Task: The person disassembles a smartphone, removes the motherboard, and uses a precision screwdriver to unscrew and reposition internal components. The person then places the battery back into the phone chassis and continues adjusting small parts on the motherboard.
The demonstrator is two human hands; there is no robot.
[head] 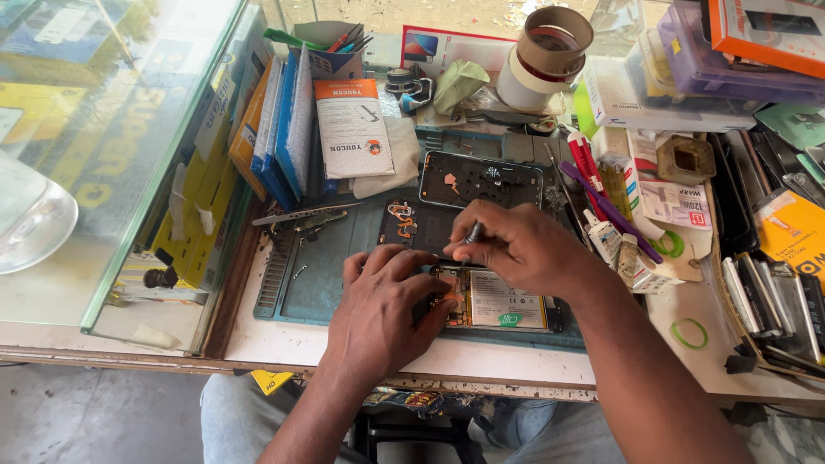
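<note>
At frame centre, the left hand (378,301) presses spread fingers on an opened black smartphone (498,305); the right hand (516,245) pinches slim metal tweezers (472,232).

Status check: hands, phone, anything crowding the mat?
Left hand pressing down on opened phone. Right hand gripping metal tool, tip at phone's top edge. Removed back frame lies just behind.

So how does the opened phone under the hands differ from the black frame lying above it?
The phone lies nearest the person with both hands on it: the left hand steadies it, the right hand works it with a metal tool. The frame lies farther back, untouched. The phone shows a white-labelled battery and orange flex; the frame looks mostly dark and bare. Both lie flat on the blue mat.
</note>
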